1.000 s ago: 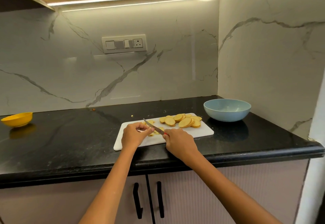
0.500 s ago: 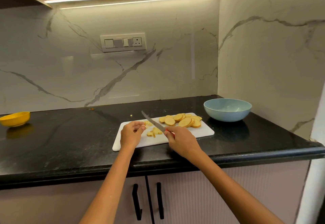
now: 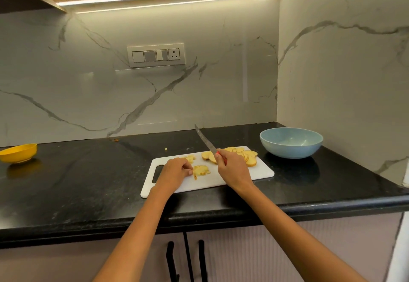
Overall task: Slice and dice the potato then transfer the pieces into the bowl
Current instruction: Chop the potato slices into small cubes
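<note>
Head view: the right hand [image 3: 233,168] grips a red-handled steel knife [image 3: 205,141], blade raised off the white plastic cutting board [image 3: 261,174]. The left hand [image 3: 174,174], fingers curled, steadies a half-diced yellow potato slice [image 3: 201,169]. Round potato slices [image 3: 249,158] wait behind; the pale blue bowl [image 3: 291,142] sits on the black bench [image 3: 88,182]. Dicing seems under way; next, likely lower the blade across that slice. No readable writing.
</note>
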Available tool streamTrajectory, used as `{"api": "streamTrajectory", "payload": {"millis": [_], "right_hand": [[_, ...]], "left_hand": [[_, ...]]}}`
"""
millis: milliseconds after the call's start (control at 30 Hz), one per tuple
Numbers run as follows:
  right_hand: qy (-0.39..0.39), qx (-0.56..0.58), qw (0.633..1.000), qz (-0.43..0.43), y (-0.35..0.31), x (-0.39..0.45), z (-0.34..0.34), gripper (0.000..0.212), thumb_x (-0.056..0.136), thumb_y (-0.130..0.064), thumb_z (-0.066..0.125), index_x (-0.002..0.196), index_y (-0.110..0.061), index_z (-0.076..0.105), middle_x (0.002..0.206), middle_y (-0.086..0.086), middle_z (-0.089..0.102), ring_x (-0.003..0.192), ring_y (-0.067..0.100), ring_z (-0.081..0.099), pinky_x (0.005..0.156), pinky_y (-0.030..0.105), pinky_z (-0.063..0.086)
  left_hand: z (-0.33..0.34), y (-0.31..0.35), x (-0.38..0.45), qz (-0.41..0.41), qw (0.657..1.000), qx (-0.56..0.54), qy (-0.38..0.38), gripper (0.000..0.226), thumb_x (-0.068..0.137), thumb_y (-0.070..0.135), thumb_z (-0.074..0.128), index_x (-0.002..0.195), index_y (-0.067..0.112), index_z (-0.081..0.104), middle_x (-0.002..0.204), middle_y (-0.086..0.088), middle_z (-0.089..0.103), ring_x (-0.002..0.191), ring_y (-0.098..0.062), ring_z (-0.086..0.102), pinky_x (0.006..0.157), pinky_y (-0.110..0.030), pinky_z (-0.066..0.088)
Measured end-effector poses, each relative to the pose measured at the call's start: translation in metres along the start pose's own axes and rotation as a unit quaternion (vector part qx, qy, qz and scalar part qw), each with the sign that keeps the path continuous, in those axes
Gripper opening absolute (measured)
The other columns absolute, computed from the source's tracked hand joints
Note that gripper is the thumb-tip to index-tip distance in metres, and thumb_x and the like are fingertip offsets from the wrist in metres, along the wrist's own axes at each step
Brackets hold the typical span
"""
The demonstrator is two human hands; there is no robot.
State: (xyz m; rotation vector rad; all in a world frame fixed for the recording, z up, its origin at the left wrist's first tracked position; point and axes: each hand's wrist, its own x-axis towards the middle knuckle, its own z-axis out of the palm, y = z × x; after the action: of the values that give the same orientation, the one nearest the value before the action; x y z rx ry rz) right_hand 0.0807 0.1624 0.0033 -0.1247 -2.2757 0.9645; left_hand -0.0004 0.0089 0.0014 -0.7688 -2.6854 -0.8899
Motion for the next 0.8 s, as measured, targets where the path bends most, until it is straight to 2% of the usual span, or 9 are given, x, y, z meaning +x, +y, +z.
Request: {"api": "streamTrajectory", "payload": {"millis": [100, 167, 300, 400, 433, 500, 533, 700, 800], "right_hand": [[0.007, -0.010, 1.000, -0.027, -0.002, 0.003, 0.002, 0.032, 0.100, -0.023, 0.043, 0.124, -0.008, 0.059, 0.096, 0.007, 0.069, 0.077, 0.014, 0.058, 0.064, 0.022, 0.046], [0.016, -0.004, 0.999, -0.036, -0.002, 0.009, 0.004, 0.034, 0.100, -0.024, 0.043, 0.127, -0.010, 0.056, 0.091, 0.004, 0.068, 0.072, 0.009, 0.055, 0.059, 0.017, 0.042], [0.033, 0.011, 0.998, -0.049, -0.003, 0.025, 0.011, 0.029, 0.100, -0.023, 0.043, 0.119, -0.010, 0.060, 0.078, 0.001, 0.063, 0.068, 0.014, 0.057, 0.063, 0.031, 0.050], [0.041, 0.014, 0.997, -0.060, -0.004, 0.041, 0.016, 0.027, 0.100, -0.020, 0.043, 0.115, -0.008, 0.061, 0.074, 0.005, 0.063, 0.064, 0.018, 0.058, 0.060, 0.036, 0.051], [0.044, 0.015, 0.997, -0.065, -0.004, 0.046, 0.018, 0.027, 0.100, -0.020, 0.043, 0.115, -0.007, 0.061, 0.072, 0.004, 0.062, 0.061, 0.018, 0.057, 0.059, 0.036, 0.050], [0.050, 0.016, 0.996, -0.073, -0.005, 0.056, 0.021, 0.028, 0.100, -0.021, 0.043, 0.117, -0.007, 0.060, 0.073, 0.006, 0.064, 0.061, 0.019, 0.059, 0.058, 0.035, 0.052], [0.052, 0.015, 0.996, -0.075, -0.005, 0.061, 0.024, 0.029, 0.100, -0.021, 0.043, 0.119, -0.007, 0.060, 0.075, 0.007, 0.066, 0.062, 0.020, 0.060, 0.059, 0.035, 0.053], [0.055, 0.002, 0.995, -0.086, 0.001, 0.082, 0.027, 0.033, 0.100, -0.022, 0.042, 0.124, -0.007, 0.057, 0.080, 0.008, 0.067, 0.064, 0.017, 0.060, 0.061, 0.032, 0.053], [0.069, -0.002, 0.992, -0.104, 0.005, 0.088, 0.027, 0.032, 0.100, -0.022, 0.042, 0.123, -0.006, 0.058, 0.079, 0.008, 0.067, 0.063, 0.017, 0.059, 0.059, 0.032, 0.053]], "left_hand": [[-0.003, -0.004, 0.005, 0.005, 1.000, -0.016, -0.027, 0.006, 0.088, 0.016, 0.062, 0.092, 0.014, 0.058, 0.091, 0.003, 0.056, 0.081, -0.010, 0.050, 0.064, -0.017, 0.034], [-0.002, -0.009, 0.009, 0.013, 0.999, -0.039, -0.029, 0.008, 0.088, 0.010, 0.060, 0.090, 0.015, 0.055, 0.090, 0.003, 0.057, 0.077, -0.009, 0.049, 0.063, -0.012, 0.035], [0.000, -0.017, 0.014, 0.054, 0.992, -0.114, 0.011, 0.037, 0.087, -0.014, 0.045, 0.091, 0.021, 0.060, 0.088, 0.003, 0.063, 0.083, -0.010, 0.058, 0.071, -0.008, 0.042], [0.001, -0.010, 0.015, 0.098, 0.987, -0.123, 0.002, 0.020, 0.090, 0.009, 0.057, 0.095, 0.028, 0.063, 0.093, 0.012, 0.064, 0.088, 0.001, 0.057, 0.072, -0.005, 0.038], [0.004, -0.007, 0.015, 0.114, 0.987, -0.111, -0.018, 0.011, 0.087, 0.024, 0.063, 0.095, 0.031, 0.064, 0.096, 0.015, 0.062, 0.092, 0.003, 0.055, 0.076, -0.005, 0.036], [0.012, -0.005, 0.018, 0.152, 0.986, -0.039, -0.048, 0.022, 0.076, 0.052, 0.064, 0.093, 0.038, 0.064, 0.102, 0.019, 0.059, 0.101, -0.001, 0.049, 0.087, -0.018, 0.036], [0.016, -0.005, 0.022, 0.162, 0.985, 0.007, -0.053, 0.028, 0.073, 0.057, 0.061, 0.093, 0.038, 0.064, 0.106, 0.018, 0.057, 0.106, -0.005, 0.045, 0.089, -0.026, 0.034], [0.020, -0.009, 0.054, 0.185, 0.968, 0.166, 0.018, 0.019, 0.084, 0.041, 0.058, 0.097, 0.028, 0.063, 0.121, 0.011, 0.050, 0.119, -0.012, 0.034, 0.084, -0.030, 0.025], [0.019, -0.016, 0.069, 0.148, 0.976, 0.156, 0.021, 0.017, 0.088, 0.035, 0.056, 0.099, 0.025, 0.062, 0.121, 0.009, 0.051, 0.120, -0.013, 0.035, 0.088, -0.033, 0.026]]}}
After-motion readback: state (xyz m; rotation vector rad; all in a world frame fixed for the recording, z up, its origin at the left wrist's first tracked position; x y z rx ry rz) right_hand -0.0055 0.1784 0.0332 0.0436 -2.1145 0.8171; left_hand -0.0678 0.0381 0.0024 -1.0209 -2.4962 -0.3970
